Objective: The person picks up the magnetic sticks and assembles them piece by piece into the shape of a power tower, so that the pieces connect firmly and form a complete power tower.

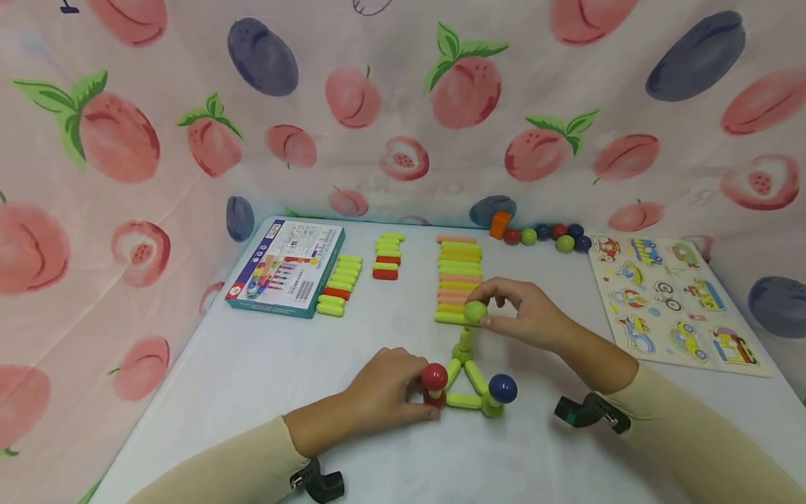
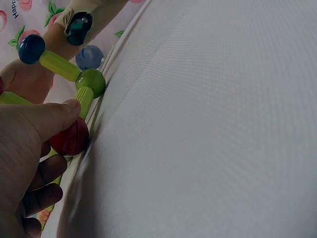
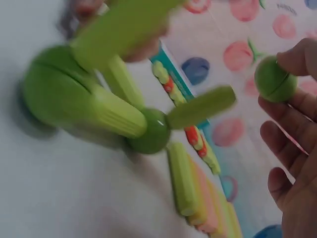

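Note:
A triangle of light-green rods [image 1: 464,401] joins ball corners on the table, with an upright rod at each corner. Red [image 1: 434,376] and blue [image 1: 502,388] balls cap two uprights. My left hand [image 1: 385,388] holds the red corner ball [image 2: 71,139] at the base, thumb and fingers on either side. Between thumb and fingertips, my right hand [image 1: 532,315] pinches a loose green ball [image 3: 276,79]. That ball is just above the uncapped far upright rod [image 3: 203,107]; in the right wrist view a gap shows between them.
Behind the triangle lies a row of yellow, green and orange rods [image 1: 460,266]. Shorter rows of green and red rods [image 1: 340,283] lie beside a boxed set [image 1: 286,266] at left. Loose balls [image 1: 543,233] and an orange block [image 1: 500,225] sit at the back; a picture puzzle board [image 1: 676,301] lies right.

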The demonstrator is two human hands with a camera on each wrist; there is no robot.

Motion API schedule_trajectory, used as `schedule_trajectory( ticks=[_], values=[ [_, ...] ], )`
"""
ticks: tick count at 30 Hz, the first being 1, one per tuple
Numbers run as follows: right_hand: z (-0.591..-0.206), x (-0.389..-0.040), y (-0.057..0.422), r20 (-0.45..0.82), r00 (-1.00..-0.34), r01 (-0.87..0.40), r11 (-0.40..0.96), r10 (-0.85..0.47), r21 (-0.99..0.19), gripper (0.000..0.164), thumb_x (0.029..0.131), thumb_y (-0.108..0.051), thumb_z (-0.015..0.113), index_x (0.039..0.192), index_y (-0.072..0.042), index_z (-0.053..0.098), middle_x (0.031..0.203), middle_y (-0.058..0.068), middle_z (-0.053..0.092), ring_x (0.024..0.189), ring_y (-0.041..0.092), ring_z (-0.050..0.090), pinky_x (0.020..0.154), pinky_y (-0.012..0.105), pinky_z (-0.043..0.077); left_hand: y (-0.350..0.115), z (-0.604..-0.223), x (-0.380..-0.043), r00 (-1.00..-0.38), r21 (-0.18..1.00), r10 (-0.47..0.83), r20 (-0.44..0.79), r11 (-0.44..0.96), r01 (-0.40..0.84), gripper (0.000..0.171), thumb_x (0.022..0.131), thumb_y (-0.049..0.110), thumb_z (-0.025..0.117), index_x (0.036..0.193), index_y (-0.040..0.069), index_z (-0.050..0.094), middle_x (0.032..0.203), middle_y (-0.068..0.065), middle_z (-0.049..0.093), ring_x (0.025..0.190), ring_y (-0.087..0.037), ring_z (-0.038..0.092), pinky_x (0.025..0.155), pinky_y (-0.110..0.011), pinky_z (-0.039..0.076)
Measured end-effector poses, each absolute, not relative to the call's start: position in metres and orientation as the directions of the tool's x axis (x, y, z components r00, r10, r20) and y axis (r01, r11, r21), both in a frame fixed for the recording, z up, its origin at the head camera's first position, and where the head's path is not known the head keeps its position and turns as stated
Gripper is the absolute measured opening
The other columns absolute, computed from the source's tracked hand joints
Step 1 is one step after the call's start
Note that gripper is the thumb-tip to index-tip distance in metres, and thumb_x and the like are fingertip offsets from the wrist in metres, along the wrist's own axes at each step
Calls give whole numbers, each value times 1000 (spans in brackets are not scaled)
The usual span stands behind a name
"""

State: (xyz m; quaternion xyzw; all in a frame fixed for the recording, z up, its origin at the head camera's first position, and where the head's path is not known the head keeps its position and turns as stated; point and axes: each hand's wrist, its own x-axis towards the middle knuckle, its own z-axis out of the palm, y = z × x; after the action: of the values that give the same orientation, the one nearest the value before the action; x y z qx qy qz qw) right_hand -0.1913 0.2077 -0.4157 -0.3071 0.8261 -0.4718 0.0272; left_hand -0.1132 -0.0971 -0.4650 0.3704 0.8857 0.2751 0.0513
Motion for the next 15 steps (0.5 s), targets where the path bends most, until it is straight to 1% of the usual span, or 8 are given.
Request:
schedule_trajectory(
  ticks=[1, 3, 6, 8, 10, 12, 14, 15],
  values=[
    [-416, -185, 205, 240, -799, -491, 368, -551, -790, 31, 93, -4, 77, 121, -16, 74, 111, -6, 73, 104, 23, 58, 88, 42, 46, -97, -465, -113, -720, 521, 685, 114, 576, 630, 42, 83, 51, 91, 114, 32, 72, 92, 28, 65, 87, 1, 53, 79, -27, 44],
    [-419, -176, 201, 214, -809, -476, 396, -548, -785, 33, 92, -5, 79, 121, -19, 73, 109, -10, 73, 104, 21, 60, 88, 42, 47, -96, -465, -114, -718, 518, 686, 114, 576, 633, 41, 83, 50, 91, 115, 31, 72, 92, 27, 65, 87, 1, 53, 80, -27, 45],
    [-424, -172, 200, 181, -828, -445, 426, -530, -788, 33, 93, -7, 80, 123, -18, 72, 109, -10, 72, 104, 20, 61, 89, 41, 46, -96, -465, -115, -713, 522, 693, 105, 572, 633, 41, 84, 50, 90, 115, 31, 72, 92, 27, 65, 87, 1, 53, 81, -27, 45],
    [-427, -172, 202, 179, -836, -433, 423, -520, -796, 35, 95, -8, 78, 129, -16, 71, 114, -8, 72, 105, 20, 61, 89, 38, 46, -98, -465, -116, -701, 525, 707, 94, 563, 639, 42, 85, 52, 89, 117, 32, 72, 92, 27, 64, 87, 1, 53, 80, -27, 45],
    [-430, -171, 205, 198, -842, -419, 378, -501, -825, 35, 99, -5, 73, 133, -12, 69, 119, -2, 73, 105, 21, 61, 89, 35, 48, -103, -463, -121, -673, 528, 735, 80, 542, 654, 41, 86, 53, 88, 119, 33, 71, 93, 26, 63, 89, 0, 52, 81, -28, 44],
    [-435, -167, 211, 225, -852, -401, 313, -472, -861, 33, 102, 1, 64, 134, -5, 67, 121, 7, 72, 103, 24, 62, 88, 31, 50, -109, -459, -129, -633, 536, 771, 62, 509, 673, 39, 87, 49, 86, 119, 33, 71, 96, 23, 63, 92, -2, 53, 83, -30, 45],
    [-442, -161, 219, 248, -864, -391, 276, -437, -878, 31, 102, 8, 54, 129, 0, 67, 117, 14, 73, 101, 25, 65, 85, 27, 52, -117, -455, -140, -598, 559, 800, 50, 473, 681, 34, 88, 40, 83, 118, 30, 71, 101, 20, 65, 97, -4, 55, 88, -32, 46],
    [-446, -156, 224, 243, -875, -375, 271, -419, -886, 32, 100, 12, 50, 124, 2, 68, 114, 16, 73, 100, 25, 66, 84, 25, 54, -120, -452, -147, -593, 579, 804, 46, 462, 672, 30, 89, 34, 82, 116, 28, 71, 103, 18, 66, 100, -6, 57, 92, -33, 47]
  ],
)
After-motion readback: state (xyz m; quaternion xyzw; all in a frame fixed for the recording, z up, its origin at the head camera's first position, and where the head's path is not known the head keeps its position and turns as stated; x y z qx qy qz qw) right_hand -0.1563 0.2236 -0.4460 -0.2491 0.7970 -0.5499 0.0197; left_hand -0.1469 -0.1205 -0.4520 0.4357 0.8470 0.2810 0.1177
